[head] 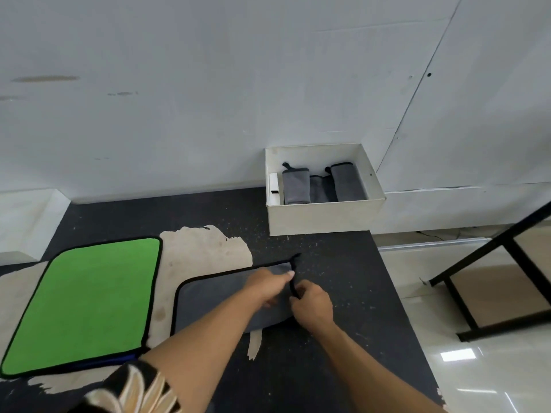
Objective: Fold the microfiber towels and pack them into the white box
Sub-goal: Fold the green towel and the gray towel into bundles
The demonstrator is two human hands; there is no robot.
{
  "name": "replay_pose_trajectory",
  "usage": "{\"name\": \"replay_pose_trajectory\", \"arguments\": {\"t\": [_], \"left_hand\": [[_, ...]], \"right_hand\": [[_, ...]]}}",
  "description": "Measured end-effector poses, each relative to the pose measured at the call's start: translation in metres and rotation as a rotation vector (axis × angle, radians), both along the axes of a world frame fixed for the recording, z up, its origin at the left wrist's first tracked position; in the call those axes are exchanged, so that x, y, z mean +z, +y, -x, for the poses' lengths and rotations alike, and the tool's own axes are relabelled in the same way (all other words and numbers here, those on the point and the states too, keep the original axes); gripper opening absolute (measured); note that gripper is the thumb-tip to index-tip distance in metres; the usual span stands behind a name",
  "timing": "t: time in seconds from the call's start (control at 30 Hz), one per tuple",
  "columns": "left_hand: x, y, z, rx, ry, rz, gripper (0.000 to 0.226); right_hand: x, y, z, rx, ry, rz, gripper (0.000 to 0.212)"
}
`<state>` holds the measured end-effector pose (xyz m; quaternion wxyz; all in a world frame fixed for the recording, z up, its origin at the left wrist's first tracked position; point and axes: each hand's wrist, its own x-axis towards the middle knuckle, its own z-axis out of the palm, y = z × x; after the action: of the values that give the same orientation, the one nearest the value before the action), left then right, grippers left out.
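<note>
A grey microfiber towel [208, 302] with black trim lies flat on the dark table, in front of me. My left hand [268, 286] presses on its right part, fingers reaching the right edge. My right hand [313, 305] pinches the black trim at that same right edge. A green towel [89, 302] with black trim lies spread out to the left, on top of a blue one. The white box [322, 217] stands at the table's far right by the wall. It holds several folded grey towels [298, 186] standing side by side.
The dark table [328, 368] has worn patches of bare beige surface [205, 251] between the towels. Its right edge drops to a glossy floor, where a black metal frame [477, 293] stands. A white wall runs behind the table.
</note>
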<state>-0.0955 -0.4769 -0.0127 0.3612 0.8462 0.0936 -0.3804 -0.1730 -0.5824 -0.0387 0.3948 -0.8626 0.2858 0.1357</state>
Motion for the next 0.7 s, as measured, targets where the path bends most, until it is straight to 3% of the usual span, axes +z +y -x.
{"name": "replay_pose_trajectory", "arguments": {"t": [0.2, 0.4, 0.5, 0.7], "left_hand": [[0.003, -0.023, -0.017, 0.013, 0.019, -0.083, 0.034], [0.01, -0.025, -0.022, -0.146, -0.131, -0.332, 0.01], [0.008, -0.021, -0.023, -0.176, -0.206, -0.402, 0.013], [0.008, 0.006, -0.036, -0.038, -0.302, -0.349, 0.023]], "right_hand": [[0.013, -0.001, -0.001, 0.088, -0.145, -0.051, 0.034], [0.016, 0.001, -0.001, 0.146, -0.159, -0.071, 0.02], [0.019, 0.007, -0.002, 0.167, -0.177, -0.089, 0.016], [0.025, 0.022, -0.007, 0.201, -0.227, -0.102, 0.012]]}}
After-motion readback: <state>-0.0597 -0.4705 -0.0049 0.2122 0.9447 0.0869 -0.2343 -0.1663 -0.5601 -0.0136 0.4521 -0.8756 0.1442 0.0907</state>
